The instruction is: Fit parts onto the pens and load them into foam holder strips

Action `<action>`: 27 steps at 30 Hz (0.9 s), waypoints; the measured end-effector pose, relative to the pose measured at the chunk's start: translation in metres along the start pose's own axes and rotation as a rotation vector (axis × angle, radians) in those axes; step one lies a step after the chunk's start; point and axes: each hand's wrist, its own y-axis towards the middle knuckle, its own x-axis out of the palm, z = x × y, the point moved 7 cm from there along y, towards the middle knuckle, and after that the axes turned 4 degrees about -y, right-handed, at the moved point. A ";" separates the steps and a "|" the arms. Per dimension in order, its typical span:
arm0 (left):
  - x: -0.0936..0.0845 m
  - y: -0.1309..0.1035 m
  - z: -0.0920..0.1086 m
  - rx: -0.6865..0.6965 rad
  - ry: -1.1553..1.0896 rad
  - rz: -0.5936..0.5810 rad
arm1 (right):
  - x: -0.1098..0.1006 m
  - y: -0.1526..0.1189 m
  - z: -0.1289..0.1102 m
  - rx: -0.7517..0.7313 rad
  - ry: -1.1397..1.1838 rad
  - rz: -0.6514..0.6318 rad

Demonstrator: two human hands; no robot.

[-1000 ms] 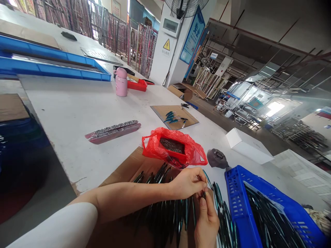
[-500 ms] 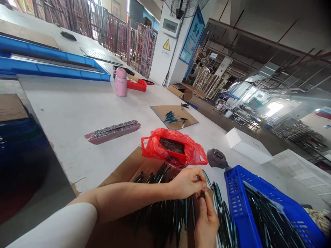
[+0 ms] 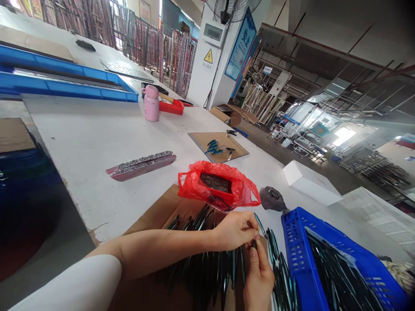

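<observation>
One small dark piece (image 3: 254,244), mostly hidden, was clamped in the fingertips of left hand (image 3: 235,231) and right hand (image 3: 259,276) above the right edge of the cardboard (image 3: 152,216); glossy strips (image 3: 224,272) were spread on it, a red bag (image 3: 241,183) was set at its far edge.

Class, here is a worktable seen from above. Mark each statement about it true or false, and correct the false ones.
1. The two hands are far apart. False: the left hand and right hand come together at a small dark item.
2. The blue crate holds dark, slender pieces. True.
3. The red bag is inside the crate. False: the bag is outside it.
4. The pink bottle stands upright. True.
5. The white box sits on the bag. False: the white box is apart from it.
</observation>
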 end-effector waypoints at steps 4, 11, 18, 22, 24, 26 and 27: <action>-0.001 0.000 -0.001 0.019 0.060 0.010 | 0.000 0.000 -0.001 0.002 -0.010 0.000; -0.004 0.002 -0.014 -0.043 0.093 -0.003 | 0.001 -0.003 0.003 0.044 -0.005 0.005; -0.013 0.010 -0.033 -0.217 0.139 -0.041 | 0.002 -0.002 -0.007 0.068 -0.213 -0.010; -0.039 0.024 -0.010 -0.137 0.412 0.063 | 0.010 0.005 -0.004 0.072 -0.462 -0.110; -0.058 0.032 0.012 -0.018 0.525 0.151 | 0.015 0.010 0.008 0.072 -0.526 -0.134; -0.079 0.038 0.032 0.088 0.603 0.236 | 0.022 0.014 0.023 0.050 -0.568 -0.149; -0.091 0.040 0.041 0.117 0.631 0.275 | 0.025 0.015 0.029 0.024 -0.577 -0.150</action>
